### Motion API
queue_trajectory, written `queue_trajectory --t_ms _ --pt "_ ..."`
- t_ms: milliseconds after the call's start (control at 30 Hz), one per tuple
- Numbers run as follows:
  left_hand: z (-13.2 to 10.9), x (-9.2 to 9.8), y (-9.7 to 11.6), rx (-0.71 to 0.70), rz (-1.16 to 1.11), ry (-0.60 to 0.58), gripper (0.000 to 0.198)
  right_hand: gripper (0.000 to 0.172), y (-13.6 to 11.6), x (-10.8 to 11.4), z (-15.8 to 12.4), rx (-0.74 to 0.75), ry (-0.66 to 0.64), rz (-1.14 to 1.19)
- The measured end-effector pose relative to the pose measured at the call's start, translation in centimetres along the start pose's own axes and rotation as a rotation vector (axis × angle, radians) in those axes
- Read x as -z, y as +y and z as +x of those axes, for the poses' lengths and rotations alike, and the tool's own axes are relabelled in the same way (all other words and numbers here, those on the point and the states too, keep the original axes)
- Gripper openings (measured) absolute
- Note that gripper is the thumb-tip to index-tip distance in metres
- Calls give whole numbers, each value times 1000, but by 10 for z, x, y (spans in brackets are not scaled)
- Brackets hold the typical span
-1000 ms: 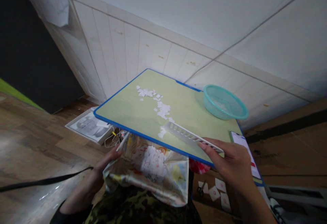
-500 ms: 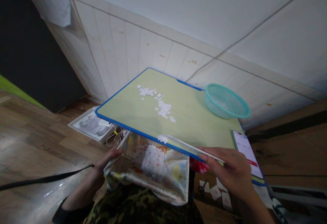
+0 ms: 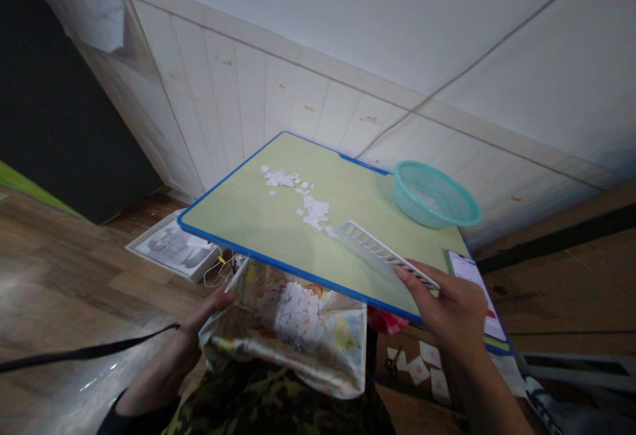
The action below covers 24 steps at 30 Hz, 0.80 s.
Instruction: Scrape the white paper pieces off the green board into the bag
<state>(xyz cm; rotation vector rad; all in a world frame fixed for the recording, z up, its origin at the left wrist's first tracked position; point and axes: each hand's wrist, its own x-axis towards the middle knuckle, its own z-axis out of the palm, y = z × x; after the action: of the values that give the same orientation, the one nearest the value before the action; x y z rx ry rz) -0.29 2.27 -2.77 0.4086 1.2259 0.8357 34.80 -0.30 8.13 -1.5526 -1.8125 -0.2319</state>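
Back from the desk edge, the white slotted scraper now rests beside the leftover scraps. The left hand has its grip pinched on the mouth of the bag, held under the near edge. Paper scraps lie mid-desk. The right hand clamps the scraper's near end. It looks like another sweep, which calls for a steady drag toward the bag.
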Motion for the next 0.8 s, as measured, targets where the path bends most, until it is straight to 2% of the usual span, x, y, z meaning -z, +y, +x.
queue_trajectory --t_ms 100,267,567,700,800 --pt "1 1 -1 -16 -8 2 61 14 4 -3 6 -2 -29 -19" --pt "4 3 -4 -18 -35 29 65 13 0 5 9 -1 -121 82" --pt "1 1 -1 -10 -14 19 62 14 -1 -15 24 -6 -70 132" --pt "0 0 -2 -22 -32 23 63 14 -4 -15 28 10 -118 193" --pt "1 1 -2 -8 -30 26 63 15 -3 -14 28 4 -94 173"
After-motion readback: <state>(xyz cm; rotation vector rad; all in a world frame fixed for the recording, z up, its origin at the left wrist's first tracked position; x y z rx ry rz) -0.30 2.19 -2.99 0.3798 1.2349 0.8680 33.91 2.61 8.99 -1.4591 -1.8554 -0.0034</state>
